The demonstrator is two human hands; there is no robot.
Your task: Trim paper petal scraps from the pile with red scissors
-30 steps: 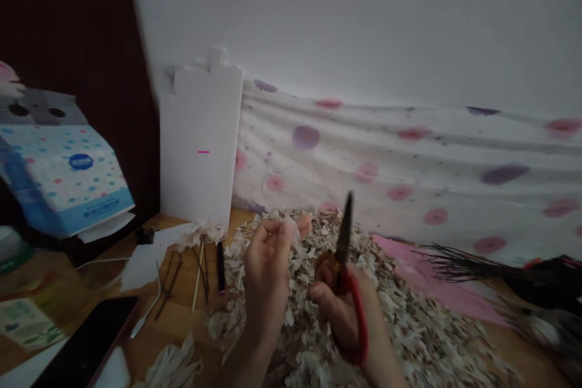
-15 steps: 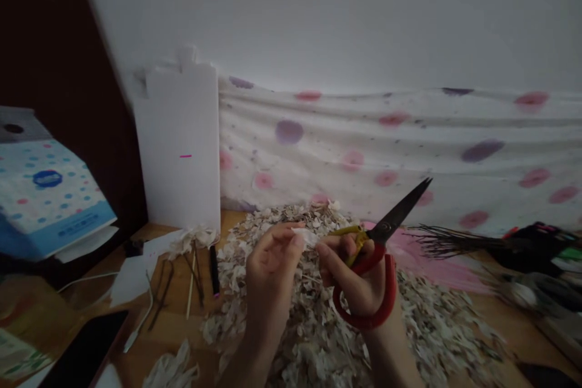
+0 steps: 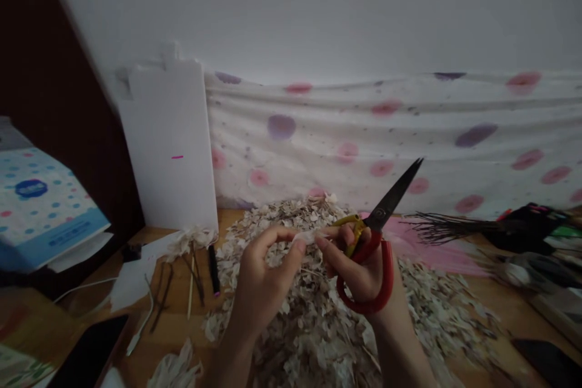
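Between the fingertips of my left hand (image 3: pixel 262 273) is a small, thin white piece (image 3: pixel 306 236), paper-like or petal-like; I cannot tell which. My right hand (image 3: pixel 361 273) pinches the same piece's other end with thumb and forefinger. Its palm also keeps hold of scissors (image 3: pixel 386 205), dark blades closed and pointing up to the right. The scissors' red loop hangs around the back of the hand, and a yellow part shows by the fingers. Both hands hover over a large pile of pale, dried-looking petals or flakes (image 3: pixel 313 339).
Left on the wooden table are a bunch of pale petals on sticks (image 3: pixel 193 239), a black marker (image 3: pixel 213 270), a white cable (image 3: pixel 140 330), a phone (image 3: pixel 88 351) and a tissue box (image 3: pixel 40 206). A white board (image 3: pixel 168 176) stands behind. Dark thin twigs (image 3: pixel 441 227) lie right, on pink sheeting (image 3: pixel 422 248).
My left hand has shifted slightly left and its fingers have straightened along the white piece. The scissors have tipped a little, and the whole view has shifted slightly.
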